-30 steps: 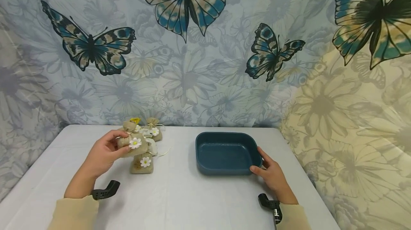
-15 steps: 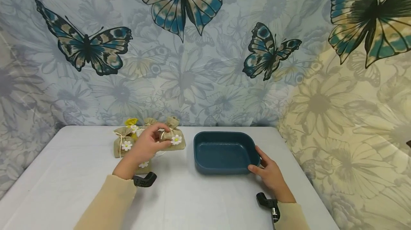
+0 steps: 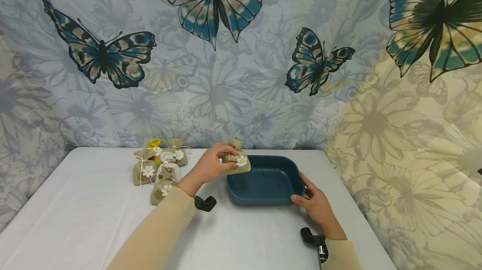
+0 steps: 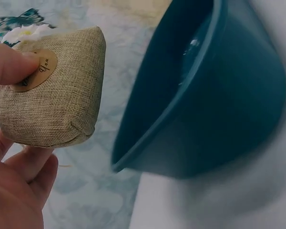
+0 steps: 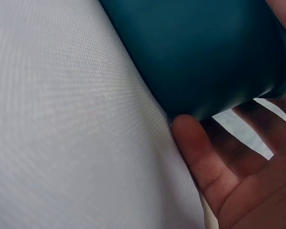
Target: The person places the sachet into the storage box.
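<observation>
4 burlap bags [image 3: 241, 168] | 1 yel. bag [image 3: 153, 143] | wht bags [image 3: 168, 156] ct unclear | 1 bin [image 3: 263, 201] | 2 hands [image 3: 211, 163] | 4 b'flies [image 3: 103, 60]

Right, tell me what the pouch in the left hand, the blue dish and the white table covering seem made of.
Pouch: matt, coarse fabric, probably burlap or linen; crossing threads show clearly.
Blue dish: smooth and semi-glossy, perhaps plastic or glazed ceramic, judging by soft highlights inside.
White table covering: apparently cloth with a dull finish; fine woven texture shows in the right wrist view.
</observation>
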A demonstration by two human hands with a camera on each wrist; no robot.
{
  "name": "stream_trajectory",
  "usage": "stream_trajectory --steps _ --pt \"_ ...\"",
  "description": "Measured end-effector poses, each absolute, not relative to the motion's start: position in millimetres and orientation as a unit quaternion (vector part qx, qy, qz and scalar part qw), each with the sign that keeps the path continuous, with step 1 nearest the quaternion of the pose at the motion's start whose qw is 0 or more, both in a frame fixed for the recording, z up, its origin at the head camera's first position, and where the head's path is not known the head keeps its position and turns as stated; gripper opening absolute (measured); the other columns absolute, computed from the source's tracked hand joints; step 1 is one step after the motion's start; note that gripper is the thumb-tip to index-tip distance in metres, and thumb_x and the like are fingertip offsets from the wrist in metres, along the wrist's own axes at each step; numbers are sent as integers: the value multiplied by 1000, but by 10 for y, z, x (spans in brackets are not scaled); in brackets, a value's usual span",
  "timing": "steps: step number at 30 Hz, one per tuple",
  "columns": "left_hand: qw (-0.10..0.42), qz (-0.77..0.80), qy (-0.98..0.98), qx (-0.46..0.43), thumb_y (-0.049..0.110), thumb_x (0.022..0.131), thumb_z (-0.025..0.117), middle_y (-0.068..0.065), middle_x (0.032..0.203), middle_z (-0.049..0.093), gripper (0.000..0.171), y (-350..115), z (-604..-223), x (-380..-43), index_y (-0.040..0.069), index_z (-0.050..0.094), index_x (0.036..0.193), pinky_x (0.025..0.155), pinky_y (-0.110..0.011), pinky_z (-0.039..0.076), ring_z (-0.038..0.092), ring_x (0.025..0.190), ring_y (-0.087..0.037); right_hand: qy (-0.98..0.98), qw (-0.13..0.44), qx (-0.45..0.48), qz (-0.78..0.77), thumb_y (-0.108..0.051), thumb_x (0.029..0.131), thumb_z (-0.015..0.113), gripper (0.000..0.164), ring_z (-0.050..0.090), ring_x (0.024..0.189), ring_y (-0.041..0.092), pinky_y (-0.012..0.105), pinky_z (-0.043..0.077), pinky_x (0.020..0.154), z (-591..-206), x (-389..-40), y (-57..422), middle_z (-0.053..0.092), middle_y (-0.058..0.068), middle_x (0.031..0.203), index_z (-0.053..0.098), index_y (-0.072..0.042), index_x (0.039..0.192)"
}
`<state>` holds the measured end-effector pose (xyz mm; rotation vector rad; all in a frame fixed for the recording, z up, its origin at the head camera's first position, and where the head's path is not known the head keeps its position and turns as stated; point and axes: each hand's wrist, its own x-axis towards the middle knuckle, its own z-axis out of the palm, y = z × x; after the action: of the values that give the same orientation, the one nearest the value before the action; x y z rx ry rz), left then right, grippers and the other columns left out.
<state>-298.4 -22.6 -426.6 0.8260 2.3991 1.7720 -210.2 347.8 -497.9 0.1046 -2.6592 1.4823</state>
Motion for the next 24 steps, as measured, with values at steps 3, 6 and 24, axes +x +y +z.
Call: stream_trajectory --steps 3,6,24 --pt "43 573 778 255 19 87 80 2 129 57 22 -117 -4316 -3032 22 72 107 96 -49 46 52 122 -29 -871 53 32 487 -26 88 80 86 47 130 39 24 49 84 -5025 -2112 3498 39 20 152 30 -15 158" --pt "55 572 783 240 19 87 80 3 133 57 23 -41 -4362 -3061 24 72 108 97 -51 44 50 125 -30 -869 57 34 490 -26 88 80 86 49 129 39 25 50 83 -5037 -2113 3503 41 21 151 31 -16 158" --pt "84 532 815 214 19 88 78 0 142 52 24 110 -4633 -3263 26 71 110 101 -48 42 44 133 -26 -868 43 29 493 -17 89 78 83 49 127 43 24 51 80 -4769 -2014 3369 39 26 150 31 -5 156"
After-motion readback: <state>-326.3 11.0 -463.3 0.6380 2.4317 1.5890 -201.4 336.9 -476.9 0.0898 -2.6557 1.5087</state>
